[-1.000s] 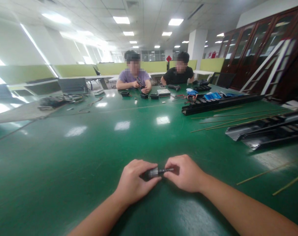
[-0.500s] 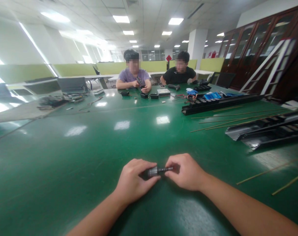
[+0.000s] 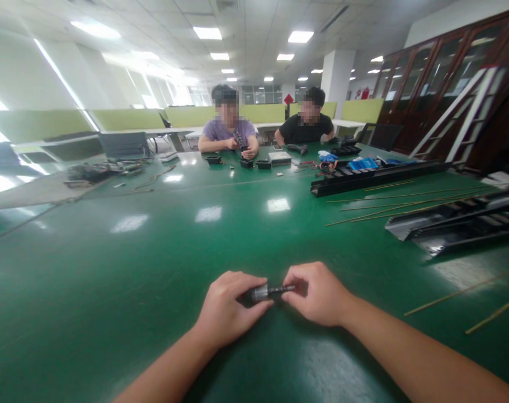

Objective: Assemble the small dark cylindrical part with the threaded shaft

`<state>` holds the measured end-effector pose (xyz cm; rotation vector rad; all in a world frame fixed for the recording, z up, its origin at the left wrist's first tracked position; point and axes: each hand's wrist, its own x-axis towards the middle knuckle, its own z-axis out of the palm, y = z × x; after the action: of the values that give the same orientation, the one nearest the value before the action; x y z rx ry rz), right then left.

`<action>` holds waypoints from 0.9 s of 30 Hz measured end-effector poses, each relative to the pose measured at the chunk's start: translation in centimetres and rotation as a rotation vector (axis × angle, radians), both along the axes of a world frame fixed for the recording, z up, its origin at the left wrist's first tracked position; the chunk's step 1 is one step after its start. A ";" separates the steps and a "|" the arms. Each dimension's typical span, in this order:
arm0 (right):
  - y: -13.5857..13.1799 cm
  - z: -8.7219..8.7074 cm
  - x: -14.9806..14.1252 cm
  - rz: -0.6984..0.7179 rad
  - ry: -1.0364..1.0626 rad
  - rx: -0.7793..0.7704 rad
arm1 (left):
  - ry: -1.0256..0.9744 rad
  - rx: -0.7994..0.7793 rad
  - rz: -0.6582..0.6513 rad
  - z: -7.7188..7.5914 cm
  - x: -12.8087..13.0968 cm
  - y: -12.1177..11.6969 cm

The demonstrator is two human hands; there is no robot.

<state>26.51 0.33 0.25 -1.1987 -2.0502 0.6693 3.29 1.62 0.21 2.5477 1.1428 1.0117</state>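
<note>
Low in the middle of the head view, my left hand [image 3: 225,308] is closed round a short grey metal cylinder with a dark ridged shaft [image 3: 275,290]. Thumb and index finger grip the cylinder's sides, and part of it is hidden in the palm. The shaft points right, toward my right hand [image 3: 319,294]. There my right thumb and fingertips pinch together at the shaft's far end. The whole piece lies roughly level, just above or on the green tabletop [image 3: 174,235]; I cannot tell which. Its exact kind is unclear.
Two people sit across the table; one, in a purple shirt [image 3: 210,131], holds a dark tool. Small black boxes [image 3: 246,163] stand before them. Long black channels [image 3: 363,178] and thin rods [image 3: 380,214] lie to the right. A cable heap [image 3: 90,173] is at far left.
</note>
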 end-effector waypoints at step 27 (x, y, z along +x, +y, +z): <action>0.0 0.3 0.3 0.012 -0.032 -0.001 | 0.012 0.013 -0.015 0.1 0.1 0.0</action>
<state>26.77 0.35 0.55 -1.2056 -2.0860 0.6607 3.42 1.62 0.32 2.5722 1.1225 1.0049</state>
